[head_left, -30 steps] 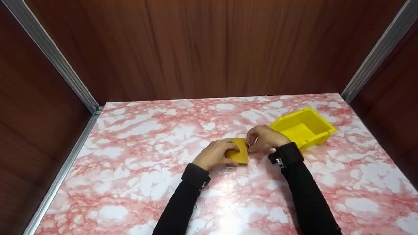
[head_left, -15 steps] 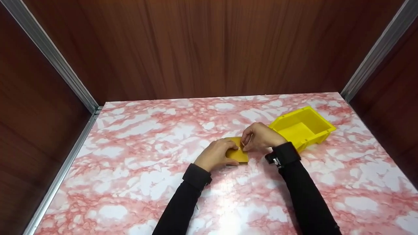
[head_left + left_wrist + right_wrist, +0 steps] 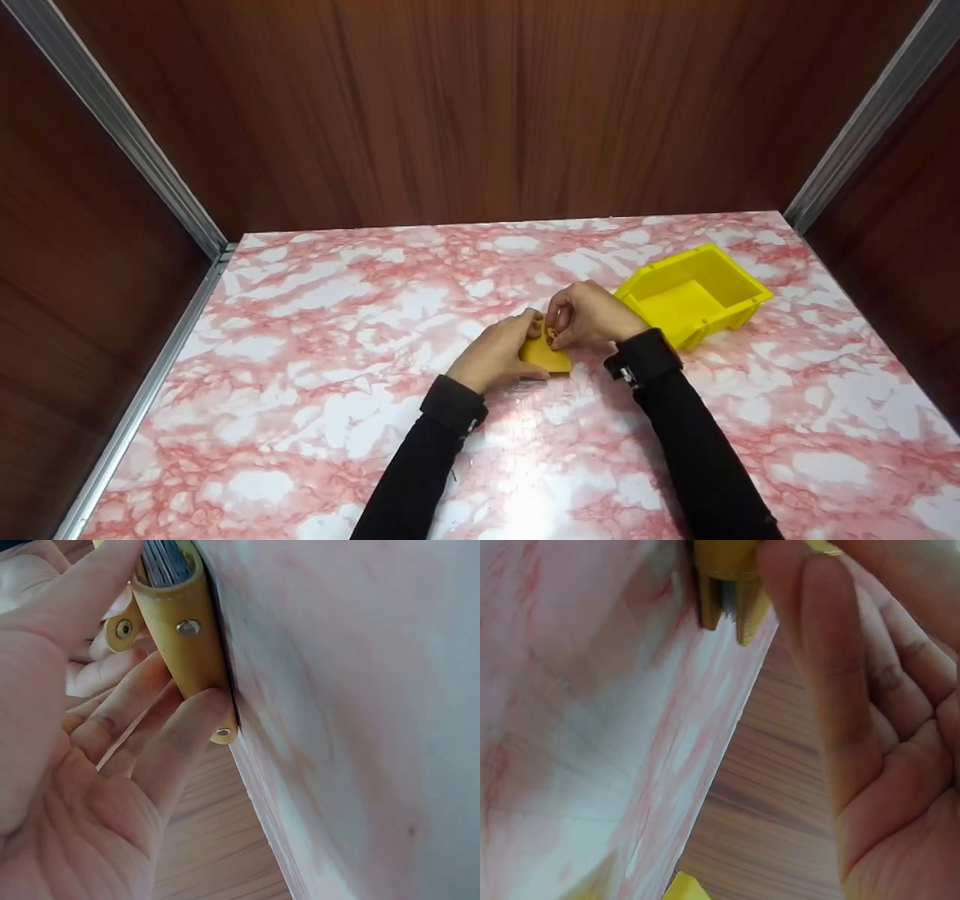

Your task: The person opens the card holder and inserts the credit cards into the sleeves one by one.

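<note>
A yellow leather card holder (image 3: 546,360) lies on the marbled tabletop between both hands. My left hand (image 3: 491,351) grips it from the left, thumb along the near edge and fingers at the far side. In the left wrist view the card holder (image 3: 176,622) shows a rounded spine with a metal snap, a stack of card-like sheets inside, and a short strap (image 3: 124,630) with a snap socket swung out. My right hand (image 3: 592,313) pinches the strap at the card holder's right part, thumb against bent index finger. The right fingertips partly hide the strap in the head view.
A yellow plastic bin (image 3: 694,300) stands just right of and behind my right hand. Brown wood-grain panels (image 3: 480,112) rise behind and at both sides of the table, with metal profiles (image 3: 862,120) at the corners. Both wrists wear black bands.
My right hand has moved left, from the card holder's right edge to over it, folding the strap across. My left fingers have shifted toward the far edge; the bin has stayed put.
</note>
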A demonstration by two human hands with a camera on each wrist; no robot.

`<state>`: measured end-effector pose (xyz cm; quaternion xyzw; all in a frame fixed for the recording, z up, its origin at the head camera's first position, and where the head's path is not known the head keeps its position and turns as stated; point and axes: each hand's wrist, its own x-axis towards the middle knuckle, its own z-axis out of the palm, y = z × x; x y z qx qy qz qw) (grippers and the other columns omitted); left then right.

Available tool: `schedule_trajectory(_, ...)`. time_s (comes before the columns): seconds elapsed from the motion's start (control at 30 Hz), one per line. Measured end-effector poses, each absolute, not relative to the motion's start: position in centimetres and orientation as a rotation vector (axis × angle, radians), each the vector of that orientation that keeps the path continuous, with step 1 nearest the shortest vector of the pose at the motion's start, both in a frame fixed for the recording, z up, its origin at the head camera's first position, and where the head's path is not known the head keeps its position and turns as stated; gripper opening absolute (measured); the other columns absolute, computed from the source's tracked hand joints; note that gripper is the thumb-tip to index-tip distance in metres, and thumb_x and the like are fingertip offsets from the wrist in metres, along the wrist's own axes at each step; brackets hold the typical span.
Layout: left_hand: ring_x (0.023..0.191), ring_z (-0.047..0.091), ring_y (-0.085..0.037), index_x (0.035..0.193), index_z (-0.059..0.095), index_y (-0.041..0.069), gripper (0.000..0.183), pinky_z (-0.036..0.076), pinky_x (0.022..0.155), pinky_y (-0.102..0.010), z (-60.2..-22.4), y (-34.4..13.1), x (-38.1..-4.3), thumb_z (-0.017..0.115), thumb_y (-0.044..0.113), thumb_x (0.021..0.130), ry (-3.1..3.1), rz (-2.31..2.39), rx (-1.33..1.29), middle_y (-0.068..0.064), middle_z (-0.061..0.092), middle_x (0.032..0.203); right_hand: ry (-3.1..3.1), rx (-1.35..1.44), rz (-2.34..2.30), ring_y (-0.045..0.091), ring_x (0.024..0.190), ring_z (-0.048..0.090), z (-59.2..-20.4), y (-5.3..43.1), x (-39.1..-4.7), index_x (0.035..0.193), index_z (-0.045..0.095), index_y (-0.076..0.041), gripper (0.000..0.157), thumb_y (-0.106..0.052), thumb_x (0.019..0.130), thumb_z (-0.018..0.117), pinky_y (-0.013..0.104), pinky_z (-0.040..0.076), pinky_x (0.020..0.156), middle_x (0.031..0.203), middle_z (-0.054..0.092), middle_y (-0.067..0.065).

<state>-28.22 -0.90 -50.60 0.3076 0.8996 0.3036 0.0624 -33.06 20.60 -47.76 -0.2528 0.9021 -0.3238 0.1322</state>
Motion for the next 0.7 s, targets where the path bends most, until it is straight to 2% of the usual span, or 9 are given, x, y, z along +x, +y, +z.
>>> schedule_trajectory(0.3, 0.113, 0.066, -0.018, 0.129, 0.057, 0.013, 0.063, 0.051, 0.101, -0.031, -50.8, -1.1, -28.4, 0.091, 0.031, 0.079, 2.721, 0.956, 1.053, -0.003, 0.07, 0.119, 2.501, -0.824, -1.119, 0.014, 0.074, 0.075, -48.5, 20.6, -33.3, 0.084, 0.084, -0.009, 0.013, -0.009, 0.074, 0.093, 0.023, 0.06, 0.068, 0.079, 0.079, 0.004)
schedule_trajectory(0.5, 0.106, 0.066, -0.019, 0.121, 0.06, 0.009, 0.057, 0.051, 0.094, -0.029, -50.9, -1.2, -28.4, 0.092, 0.03, 0.079, 2.703, 0.971, 1.033, -0.004, 0.07, 0.116, 2.532, -0.825, -1.119, 0.011, 0.075, 0.072, -49.1, 20.8, -33.5, 0.08, 0.085, -0.012, 0.009, -0.011, 0.075, 0.093, 0.019, 0.057, 0.07, 0.076, 0.078, 0.002)
schedule_trajectory(0.7, 0.103, 0.065, -0.021, 0.118, 0.058, 0.008, 0.055, 0.05, 0.091, -0.029, -50.8, -1.1, -28.3, 0.091, 0.03, 0.079, 2.709, 0.952, 0.998, -0.006, 0.068, 0.113, 2.602, -0.84, -0.997, 0.009, 0.072, 0.066, -48.8, 20.4, -33.3, 0.076, 0.085, -0.013, 0.009, -0.012, 0.075, 0.094, 0.022, 0.055, 0.07, 0.073, 0.072, 0.0)
